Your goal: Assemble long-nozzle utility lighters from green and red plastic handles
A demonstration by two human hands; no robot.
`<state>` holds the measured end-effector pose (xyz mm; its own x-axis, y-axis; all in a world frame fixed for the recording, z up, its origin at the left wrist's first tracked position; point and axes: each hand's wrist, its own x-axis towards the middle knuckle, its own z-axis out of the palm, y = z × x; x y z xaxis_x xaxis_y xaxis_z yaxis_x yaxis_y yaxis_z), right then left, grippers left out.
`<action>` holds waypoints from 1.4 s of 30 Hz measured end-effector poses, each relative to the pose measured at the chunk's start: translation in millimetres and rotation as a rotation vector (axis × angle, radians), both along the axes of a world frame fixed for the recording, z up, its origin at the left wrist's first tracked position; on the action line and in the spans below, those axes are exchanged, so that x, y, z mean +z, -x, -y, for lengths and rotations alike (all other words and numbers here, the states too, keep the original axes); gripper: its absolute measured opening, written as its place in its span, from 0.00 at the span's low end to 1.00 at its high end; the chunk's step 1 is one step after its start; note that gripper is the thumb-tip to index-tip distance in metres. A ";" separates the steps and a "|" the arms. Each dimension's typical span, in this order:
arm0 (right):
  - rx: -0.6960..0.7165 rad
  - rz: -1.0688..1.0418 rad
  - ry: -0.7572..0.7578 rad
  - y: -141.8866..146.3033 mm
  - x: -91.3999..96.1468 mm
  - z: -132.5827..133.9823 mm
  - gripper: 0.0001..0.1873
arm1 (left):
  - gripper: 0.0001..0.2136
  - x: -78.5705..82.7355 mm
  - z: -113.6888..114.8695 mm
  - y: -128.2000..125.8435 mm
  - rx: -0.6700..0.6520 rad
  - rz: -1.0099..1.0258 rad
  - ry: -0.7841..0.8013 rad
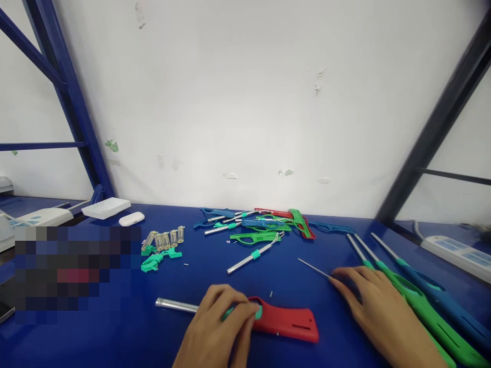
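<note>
My left hand [215,327] is closed around the neck of a red long-nosed lighter [287,319] lying on the blue table [115,337]; its metal tube [176,305] sticks out to the left. My right hand [378,306] rests flat on the table, fingers spread, its fingertips touching the end of a thin metal rod [312,268]. Just right of that hand lie assembled green [414,301] and blue [437,296] lighters.
A heap of coloured lighter shells and metal tubes [257,225] lies at mid-table. Small clear parts [164,238] and green triggers [155,258] sit to the left. A white box [106,207], a white case [131,219] and a power strip [456,253] are near the edges.
</note>
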<state>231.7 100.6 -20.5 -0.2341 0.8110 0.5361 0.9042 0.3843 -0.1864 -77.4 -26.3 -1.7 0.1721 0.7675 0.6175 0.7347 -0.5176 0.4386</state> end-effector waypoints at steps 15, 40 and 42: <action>0.009 -0.125 0.076 12.9 4.1 15.4 0.16 | 0.15 64.3 -87.9 -1.4 -0.338 -0.881 0.137; 0.050 -0.494 0.152 21.0 15.1 31.3 0.14 | 0.05 66.3 -101.3 -12.0 -0.362 -0.943 0.020; 0.061 -0.565 0.132 25.3 18.1 37.8 0.16 | 0.05 67.1 -98.3 -8.8 -0.314 -0.846 0.049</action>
